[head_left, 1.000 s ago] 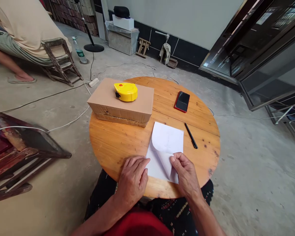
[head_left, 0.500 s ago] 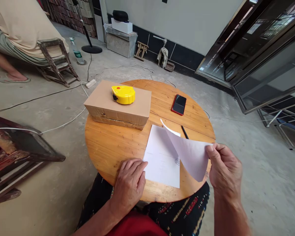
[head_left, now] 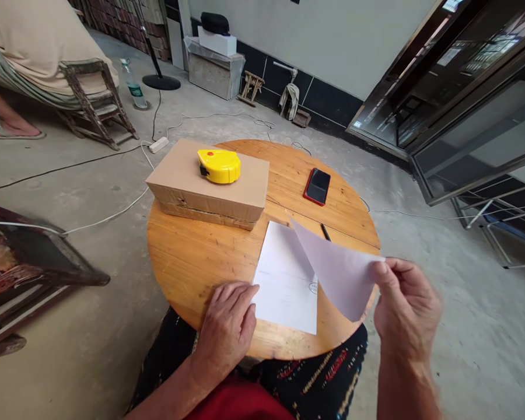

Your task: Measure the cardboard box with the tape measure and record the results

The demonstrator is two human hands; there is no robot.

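My right hand (head_left: 405, 312) pinches the corner of a white sheet of paper (head_left: 336, 271) and holds it lifted and turned to the right, above the table's right edge. A second white sheet (head_left: 284, 280) lies flat on the round wooden table (head_left: 201, 256). My left hand (head_left: 230, 326) rests on the table with its fingers pressed on that sheet's left edge. A black pen (head_left: 325, 232) lies beyond, partly hidden by the lifted sheet.
A cardboard box (head_left: 210, 184) with a yellow tape measure (head_left: 219, 165) on it stands at the table's far left. A red-cased phone (head_left: 317, 186) lies at the far right. Cables cross the floor; a person sits on a wooden chair (head_left: 96, 99) far left.
My right hand peeled the top sheet off the one beneath and swung it up and to the right. The left hand stayed on the lower sheet's edge.
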